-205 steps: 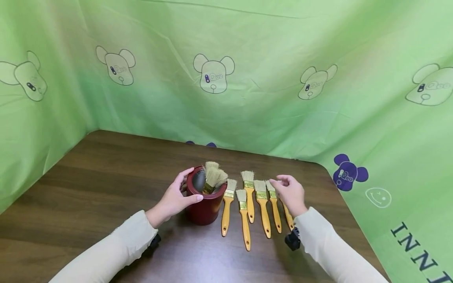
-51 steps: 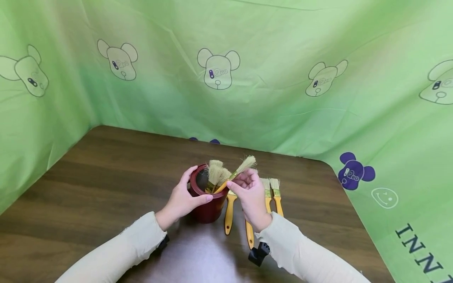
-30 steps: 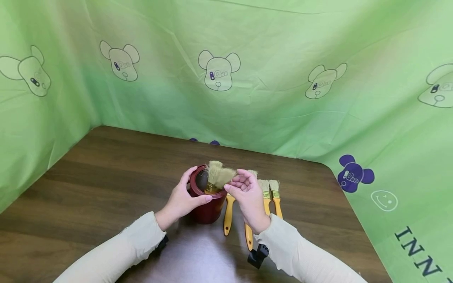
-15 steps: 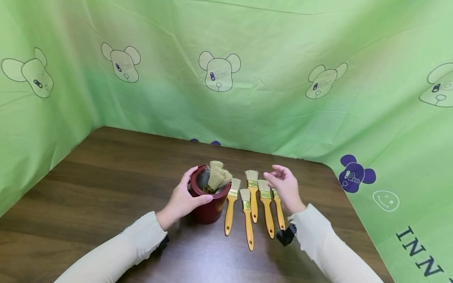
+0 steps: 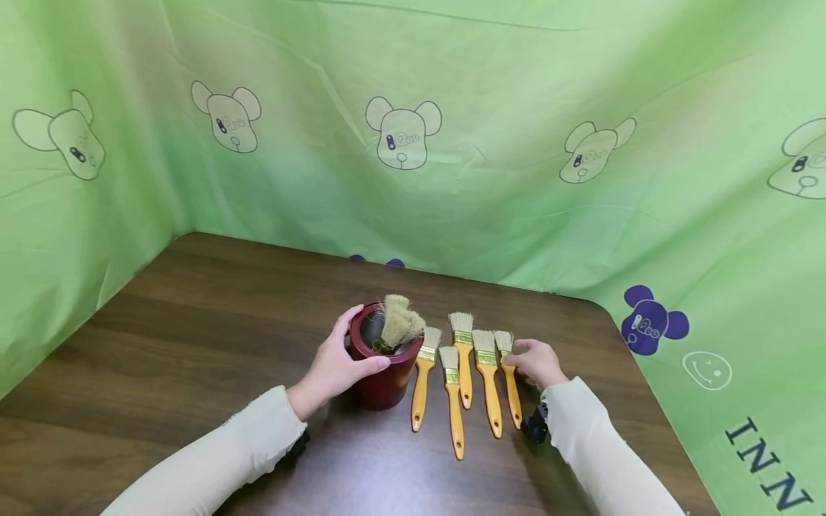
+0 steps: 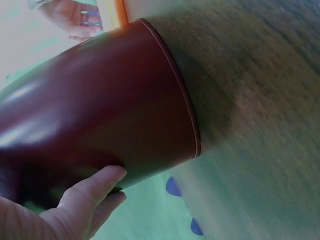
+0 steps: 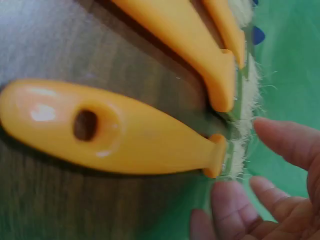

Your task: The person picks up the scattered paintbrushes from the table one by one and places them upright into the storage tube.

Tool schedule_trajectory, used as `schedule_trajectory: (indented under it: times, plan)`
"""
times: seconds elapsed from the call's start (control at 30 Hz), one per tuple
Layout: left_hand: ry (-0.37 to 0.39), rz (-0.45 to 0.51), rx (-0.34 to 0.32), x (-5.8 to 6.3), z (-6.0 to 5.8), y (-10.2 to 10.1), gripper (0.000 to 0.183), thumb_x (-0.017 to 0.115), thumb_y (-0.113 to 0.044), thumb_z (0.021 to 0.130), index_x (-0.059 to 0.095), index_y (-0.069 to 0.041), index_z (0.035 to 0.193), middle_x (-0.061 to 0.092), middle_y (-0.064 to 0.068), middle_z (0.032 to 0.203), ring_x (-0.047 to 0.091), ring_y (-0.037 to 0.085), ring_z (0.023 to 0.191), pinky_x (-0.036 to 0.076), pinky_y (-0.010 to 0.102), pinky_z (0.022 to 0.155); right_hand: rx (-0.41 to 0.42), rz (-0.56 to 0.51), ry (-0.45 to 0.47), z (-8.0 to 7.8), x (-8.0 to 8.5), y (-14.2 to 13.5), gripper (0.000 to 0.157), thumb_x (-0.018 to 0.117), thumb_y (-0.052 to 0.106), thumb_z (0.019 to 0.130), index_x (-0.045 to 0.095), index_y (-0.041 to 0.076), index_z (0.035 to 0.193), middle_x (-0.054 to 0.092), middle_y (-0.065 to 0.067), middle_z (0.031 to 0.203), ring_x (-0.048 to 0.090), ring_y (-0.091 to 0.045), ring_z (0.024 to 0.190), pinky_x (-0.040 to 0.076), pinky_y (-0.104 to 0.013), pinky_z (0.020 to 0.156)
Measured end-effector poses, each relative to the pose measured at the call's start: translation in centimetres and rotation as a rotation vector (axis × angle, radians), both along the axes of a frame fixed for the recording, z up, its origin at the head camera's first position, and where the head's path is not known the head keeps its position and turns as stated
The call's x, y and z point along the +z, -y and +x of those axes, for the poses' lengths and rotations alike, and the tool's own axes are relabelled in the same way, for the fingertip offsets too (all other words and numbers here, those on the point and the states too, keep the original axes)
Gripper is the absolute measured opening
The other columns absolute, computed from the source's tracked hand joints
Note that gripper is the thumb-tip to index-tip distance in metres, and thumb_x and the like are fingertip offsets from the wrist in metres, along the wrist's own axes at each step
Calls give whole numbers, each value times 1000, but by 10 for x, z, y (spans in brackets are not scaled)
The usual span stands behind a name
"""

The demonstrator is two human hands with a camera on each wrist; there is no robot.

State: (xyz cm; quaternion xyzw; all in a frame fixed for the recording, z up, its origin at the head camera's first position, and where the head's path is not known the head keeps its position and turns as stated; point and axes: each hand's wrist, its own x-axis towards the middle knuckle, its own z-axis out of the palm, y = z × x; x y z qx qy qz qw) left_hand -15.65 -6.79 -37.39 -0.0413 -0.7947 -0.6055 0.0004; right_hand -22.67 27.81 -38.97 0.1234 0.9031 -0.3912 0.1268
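Observation:
My left hand holds a dark red cylindrical pot, its thumb over the near rim and its fingers along the left side. Several paintbrushes stand in the pot, bristles up. To its right lie several more paintbrushes with orange handles and pale bristles. At the rightmost of these, a narrow paintbrush, is my right hand. In the right wrist view, its fingers and thumb are spread on both sides of that brush's metal band, with a gap visible. The left wrist view shows the pot's smooth side.
The other loose brushes include a wide paintbrush, a short-bristled one and one next to the pot. All lie on a dark wooden table. A green printed cloth hangs behind and at both sides.
My right hand put a paintbrush into the pot, let go, and moved right to the rightmost loose brush. My left hand has stayed on the pot.

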Motion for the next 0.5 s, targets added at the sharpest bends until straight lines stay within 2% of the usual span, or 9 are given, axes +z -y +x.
schedule_trajectory:
  times: [0.07,0.17,0.27,0.5]
  plan:
    - [3,-1,0,-1,-1,0,87,82,-20,73,34,-16,146,52,13,134,51,30,119,44,49,92,13,59,26,0,-3,1,61,71,11,83,43,-12,132,60,-24,100,57,-28,82,51,-40,69]
    - [3,-1,3,-2,-1,0,87,82,-20,73,34,-16,146,52,14,134,50,31,119,43,50,92,47,142,15,1,-6,5,62,71,10,81,43,-14,131,55,-32,114,57,-34,89,50,-43,73]
    - [6,1,8,-3,-1,0,87,82,-20,73,35,-17,145,52,13,134,50,31,119,43,50,92,61,175,4,1,-8,10,63,70,8,80,42,-15,131,50,-35,122,58,-37,93,53,-44,72]
    - [-2,-7,8,-1,-2,0,87,82,-23,73,35,-17,145,50,12,136,50,31,119,44,50,92,28,101,50,-1,-11,11,58,67,1,79,44,-13,130,56,-27,105,60,-28,80,56,-43,64]
